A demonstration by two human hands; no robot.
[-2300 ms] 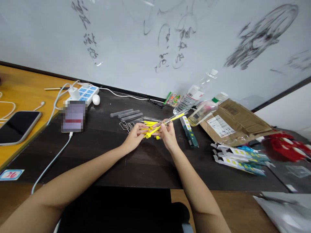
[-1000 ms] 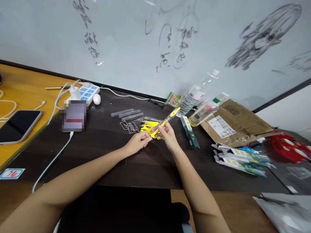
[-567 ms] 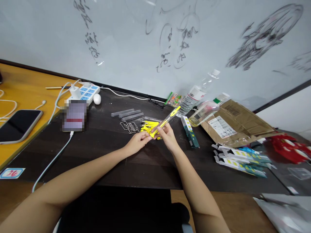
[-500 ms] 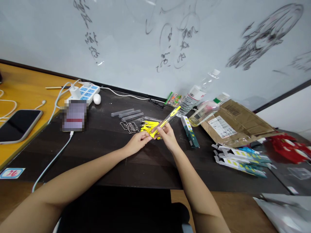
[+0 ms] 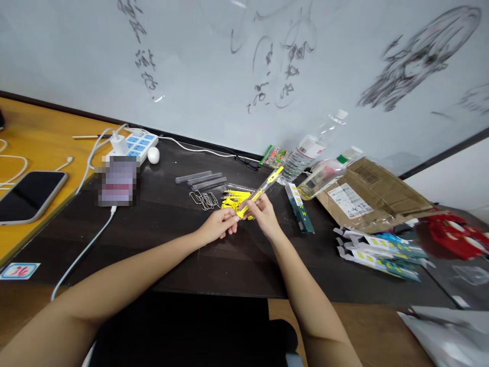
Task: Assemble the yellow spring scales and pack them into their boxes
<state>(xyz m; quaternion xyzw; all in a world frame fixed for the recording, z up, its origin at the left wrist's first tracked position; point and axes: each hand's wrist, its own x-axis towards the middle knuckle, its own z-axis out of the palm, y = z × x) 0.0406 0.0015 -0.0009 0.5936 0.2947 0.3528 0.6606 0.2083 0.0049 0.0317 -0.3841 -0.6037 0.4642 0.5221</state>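
Observation:
A clear tube with yellow ends (image 5: 266, 182) slants up and to the right, held by my right hand (image 5: 263, 213) around its lower part. My left hand (image 5: 218, 224) pinches the yellow piece at the tube's lower end. Just behind my hands lies a pile of yellow parts (image 5: 229, 200), partly hidden by my fingers. Bent metal wire pieces (image 5: 205, 200) rest left of the pile. Several clear ribbed tubes (image 5: 200, 179) lie side by side farther back on the dark table (image 5: 160, 224).
To the right are a green and white box (image 5: 299, 209), a water bottle (image 5: 306, 149), a second bottle (image 5: 328, 173), cardboard (image 5: 372, 191) and flattened boxes (image 5: 382, 253). A phone (image 5: 117, 181), power strip (image 5: 143, 145) and cable stand left.
My left hand's lower fingers have spread a little away from the tube's end. The tube and my right hand are almost where they were.

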